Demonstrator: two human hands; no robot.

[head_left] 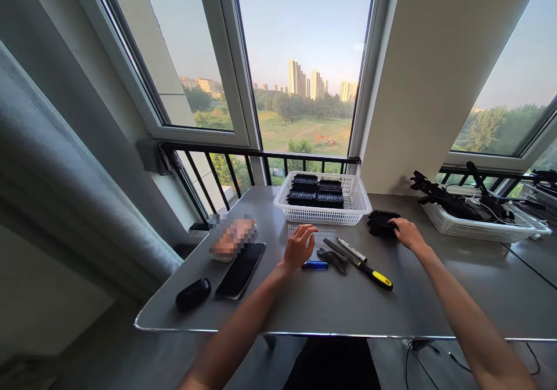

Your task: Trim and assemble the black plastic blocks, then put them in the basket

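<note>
My right hand rests on a black ridged plastic part lying on the grey table, just right of a white basket; its fingers curl over the part's right end. Several similar black parts lie stacked in the basket. My left hand hovers in front of the basket with its fingers bent and apart, holding nothing. Beside it lie a small blue object, a grey piece, a white marker and a screwdriver with a yellow-and-black handle.
A phone, a black case and a blurred packet lie at the table's left. A second white basket of black tools and cables stands at the right. A black railing and windows run behind the table.
</note>
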